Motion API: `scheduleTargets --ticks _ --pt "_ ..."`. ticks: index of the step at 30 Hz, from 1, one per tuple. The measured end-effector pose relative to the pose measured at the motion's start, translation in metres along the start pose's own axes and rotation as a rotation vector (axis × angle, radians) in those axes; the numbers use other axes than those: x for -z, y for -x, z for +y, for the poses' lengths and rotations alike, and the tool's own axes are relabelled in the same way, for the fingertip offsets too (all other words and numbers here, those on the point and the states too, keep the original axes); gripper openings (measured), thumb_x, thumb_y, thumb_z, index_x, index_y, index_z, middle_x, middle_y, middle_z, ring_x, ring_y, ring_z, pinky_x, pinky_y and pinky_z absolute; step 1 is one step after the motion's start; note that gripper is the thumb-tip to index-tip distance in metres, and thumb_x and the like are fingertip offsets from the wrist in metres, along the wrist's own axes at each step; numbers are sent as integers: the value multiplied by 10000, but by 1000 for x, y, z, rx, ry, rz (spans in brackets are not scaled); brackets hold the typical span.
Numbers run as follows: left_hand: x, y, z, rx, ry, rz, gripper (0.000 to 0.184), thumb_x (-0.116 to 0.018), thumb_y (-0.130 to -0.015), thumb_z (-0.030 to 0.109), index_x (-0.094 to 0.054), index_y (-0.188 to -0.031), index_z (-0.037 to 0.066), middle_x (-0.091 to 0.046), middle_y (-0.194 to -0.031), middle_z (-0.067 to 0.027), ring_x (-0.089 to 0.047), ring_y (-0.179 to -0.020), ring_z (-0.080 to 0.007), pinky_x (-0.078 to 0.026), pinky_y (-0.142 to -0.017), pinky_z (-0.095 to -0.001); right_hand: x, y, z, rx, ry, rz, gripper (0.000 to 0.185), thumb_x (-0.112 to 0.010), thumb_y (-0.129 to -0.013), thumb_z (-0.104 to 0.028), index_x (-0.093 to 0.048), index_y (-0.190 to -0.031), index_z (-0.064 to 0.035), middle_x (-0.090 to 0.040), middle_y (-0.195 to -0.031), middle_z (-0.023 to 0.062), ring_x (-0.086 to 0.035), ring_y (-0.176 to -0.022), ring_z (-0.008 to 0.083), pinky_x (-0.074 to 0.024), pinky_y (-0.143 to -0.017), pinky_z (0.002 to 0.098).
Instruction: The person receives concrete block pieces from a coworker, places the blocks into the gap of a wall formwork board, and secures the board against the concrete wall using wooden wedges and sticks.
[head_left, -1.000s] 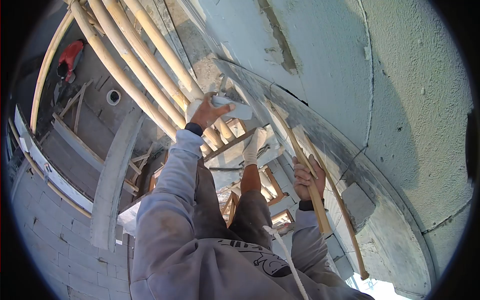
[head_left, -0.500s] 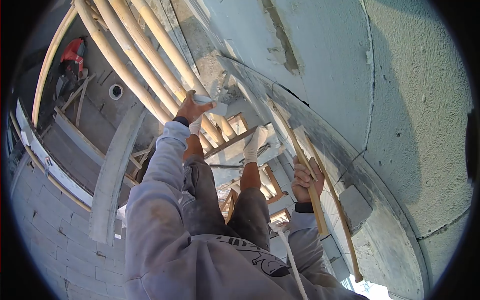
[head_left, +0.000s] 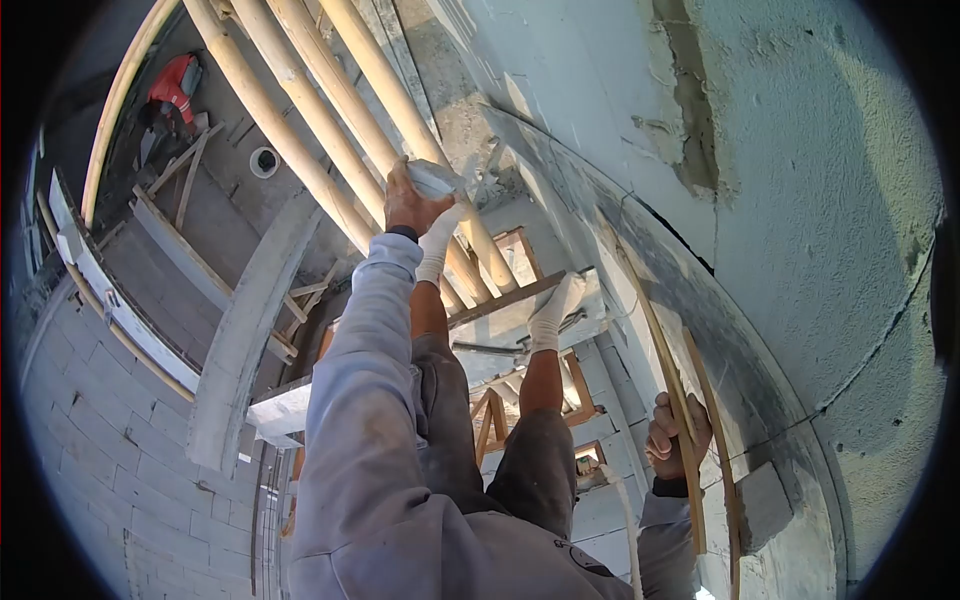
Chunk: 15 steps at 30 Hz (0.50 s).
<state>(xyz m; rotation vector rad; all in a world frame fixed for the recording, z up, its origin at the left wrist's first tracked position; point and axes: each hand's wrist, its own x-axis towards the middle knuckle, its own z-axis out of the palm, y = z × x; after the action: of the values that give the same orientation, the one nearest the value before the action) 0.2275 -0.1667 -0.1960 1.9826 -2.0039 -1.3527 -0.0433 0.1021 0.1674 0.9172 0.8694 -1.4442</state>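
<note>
My left hand (head_left: 411, 203) reaches forward, its fingers closed around a light-grey block (head_left: 434, 180) with a flat face. Directly under that hand stand pale wooden poles (head_left: 345, 120), seen far below. At the right, my right hand (head_left: 676, 437) is wrapped around a long thin wooden strip (head_left: 662, 345) that leans along the wall. A second wooden strip (head_left: 722, 470) stands just right of it. A grey block fragment (head_left: 764, 503) sits beside the strips. My feet, in white coverings, rest near a narrow plank (head_left: 505, 303).
A rough plastered wall (head_left: 800, 200) rises on the right. A curved concrete beam (head_left: 240, 350) lies left of me, beyond it a block wall (head_left: 120, 440). Far below, a person in a red top (head_left: 175, 85) bends near a white bucket (head_left: 264, 162) and timber framing.
The view has shifted, so most things appear moved. My left hand still holds the block, now turned to show its top more. My right hand appears lower along the strip.
</note>
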Motion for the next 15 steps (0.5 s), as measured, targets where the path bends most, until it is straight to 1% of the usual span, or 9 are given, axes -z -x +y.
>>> scheduleTargets --ticks 1,2,3,6,8,10,11,13,15 --pt "-4 -9 -8 -36 -7 10 1008 -859 -513 345 -338 -1288 -34 -447 -1244 -234 -473 -1152 -358 -416 -980 -386 1 1 -3 -6 22 14 531 -227 -994 -322 -431 -1185 130 -549 -741 161 -585 -585 299 -513 -492 379" --pt "-8 -18 -16 -87 10 18 1002 -857 -509 327 -332 -1296 -4 -458 -1222 -217 -473 -1144 -353 -412 -982 -401 1 2 -5 -20 17 37 525 -240 -992 -324 -427 -1179 129 -547 -729 159 -580 -569 308 -510 -485 381" --pt "-8 -25 -18 -117 1 -11 988 -849 -518 309 -327 -1303 13 -443 -1240 -220 -450 -1166 -361 -398 -997 -405 1 3 -5 -25 11 95 515 -262 -986 -325 -426 -1163 130 -537 -701 158 -573 -549 312 -508 -484 393" --pt "-5 -46 -19 -176 26 -96 960 -844 -527 248 -318 -1311 79 -406 -1279 -217 -379 -1231 -378 -359 -1042 -417 5 5 -8 -7 50 141 506 -297 -975 -314 -424 -1137 148 -512 -660 173 -559 -521 329 -499 -479 401" --pt "-14 -60 -38 -225 6 -58 978 -854 -518 231 -309 -1316 84 -397 -1285 -217 -365 -1241 -385 -349 -1050 -422 3 6 -7 11 40 198 494 -313 -965 -293 -419 -1122 163 -491 -635 181 -535 -487 337 -486 -456 402" --pt "-17 -71 -57 -242 12 -57 1017 -869 -500 201 -292 -1330 89 -366 -1310 -219 -333 -1264 -394 -326 -1070 -427 1 6 -5 45 58 230 498 -323 -959 -286 -418 -1102 182 -481 -614 185 -500 -452 316 -471 -438 402" --pt "-19 -73 -66 -266 -43 -55 1027 -869 -496 197 -286 -1335 90 -356 -1318 -220 -325 -1269 -394 -322 -1073 -429 1 6 -4 66 57 257 501 -327 -957 -284 -417 -1093 190 -477 -605 189 -489 -441 310 -468 -437 403" --pt "-22 -75 -84 -314 -152 -55 1045 -867 -488 190 -275 -1345 93 -335 -1335 -221 -310 -1279 -394 -313 -1079 -434 -3 2 -3 78 82 248 505 -330 -956 -281 -414 -1089 199 -472 -594 193 -478 -430 306 -466 -433 402" --pt "-26 -73 -99 -298 -129 -10 1052 -854 -494 191 -260 -1354 82 -323 -1348 -209 -287 -1293 -392 -301 -1085 -445 -2 5 -1 85 89 265 505 -333 -955 -278 -413 -1085 204 -469 -590 196 -469 -421 303 -462 -427 400"
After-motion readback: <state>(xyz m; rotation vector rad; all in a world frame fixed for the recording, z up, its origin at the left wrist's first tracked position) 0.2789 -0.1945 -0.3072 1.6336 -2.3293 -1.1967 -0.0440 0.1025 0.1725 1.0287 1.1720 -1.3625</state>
